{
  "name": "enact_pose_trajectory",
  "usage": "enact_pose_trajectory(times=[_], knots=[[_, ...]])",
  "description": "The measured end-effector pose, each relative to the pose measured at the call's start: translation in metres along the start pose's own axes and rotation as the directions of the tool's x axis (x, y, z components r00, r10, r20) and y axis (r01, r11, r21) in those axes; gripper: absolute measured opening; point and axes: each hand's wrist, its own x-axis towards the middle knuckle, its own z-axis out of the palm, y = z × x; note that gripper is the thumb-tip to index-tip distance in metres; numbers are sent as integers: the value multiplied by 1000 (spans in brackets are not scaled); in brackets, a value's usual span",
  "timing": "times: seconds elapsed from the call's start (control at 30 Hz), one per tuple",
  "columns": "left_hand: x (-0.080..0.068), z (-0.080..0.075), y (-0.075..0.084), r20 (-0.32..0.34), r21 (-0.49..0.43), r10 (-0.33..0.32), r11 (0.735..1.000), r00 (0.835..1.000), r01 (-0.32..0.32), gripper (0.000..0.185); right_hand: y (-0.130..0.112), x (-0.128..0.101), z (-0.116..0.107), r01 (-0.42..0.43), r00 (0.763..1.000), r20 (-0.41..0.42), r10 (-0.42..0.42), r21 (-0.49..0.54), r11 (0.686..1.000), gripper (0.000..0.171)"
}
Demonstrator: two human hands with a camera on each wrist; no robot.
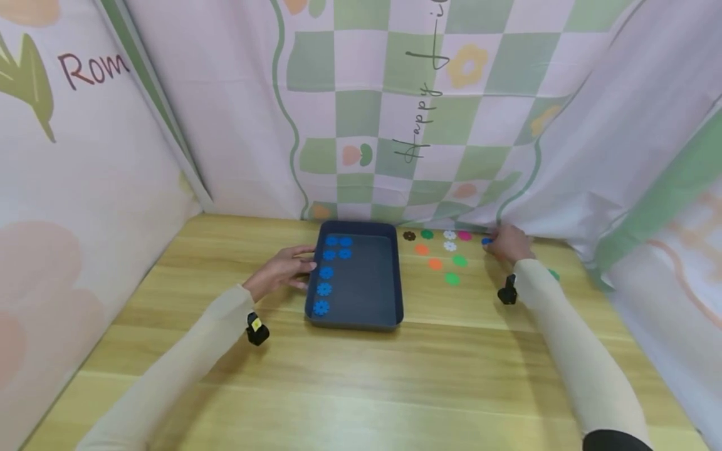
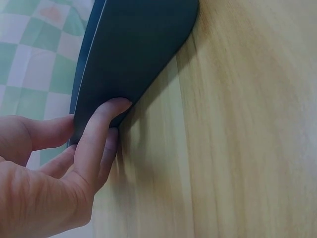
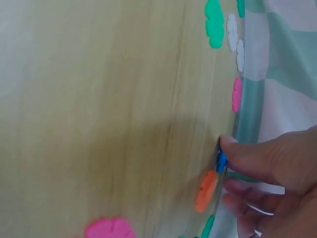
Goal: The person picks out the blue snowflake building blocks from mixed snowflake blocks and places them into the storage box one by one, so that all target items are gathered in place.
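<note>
Nearest the viewer lies the bare wooden tabletop [image 1: 361, 376], with both sleeved forearms reaching away over it, each carrying a small black wrist camera.

Further in, the left hand [image 1: 280, 270] rests against the left outer wall of the dark blue tray [image 1: 395, 294]. The left wrist view shows its fingers [image 2: 101, 134] pressed along the tray's side, fairly straight and curled round nothing, thumb up near the rim. The tray stands flat on the tabletop, roughly in the middle. Inside it, blue flower-shaped discs [image 1: 325, 272] lie along the left side: three in a column toward the near end and four in a two-by-two cluster at the far left corner.

To the right of the tray, loose discs are scattered on the wood: two green ones [image 1: 452, 279] nearest, then two orange, two white, a brown, a dark green and a pink one [image 1: 464, 235] closer to the back.

Farthest out, the right hand [image 1: 509, 242] is at the edge of the hanging cloth backdrop [image 1: 395, 113]. The right wrist view shows its thumb and fingertips [image 3: 233, 148] pinching a small blue disc [image 3: 221, 161], held at the tabletop just beside an orange disc [image 3: 205, 191] and near the cloth hem. Another pink disc [image 3: 110, 229] lies apart from them.
</note>
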Motion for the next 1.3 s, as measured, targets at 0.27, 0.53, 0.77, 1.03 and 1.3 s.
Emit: enact_pose_trajectory(times=[0.27, 0.53, 0.77, 1.03, 1.3], knots=[[1, -2, -2, 10, 2, 4, 1000, 1000, -4, 63, -7, 6, 2, -41, 999, 12, 41, -20, 999, 37], [1, 0, 1, 14, -3, 1, 1000, 1000, -1, 63, -7, 7, 6, -66, 997, -50, 65, -8, 998, 40], [2, -1, 1, 18, -4, 0, 1000, 1000, 0, 63, -22, 3, 4, -54, 997, -42, 57, 73, 996, 18], [4, -2, -2, 21, -12, -4, 1000, 1000, 4, 64, -41, -1, 2, 73, 994, -93, -63, 109, 991, 9], [5, -2, -2, 30, -25, -1, 1000, 1000, 1, 66, -71, -8, -4, 93, 995, 6, -97, 214, 972, 27]])
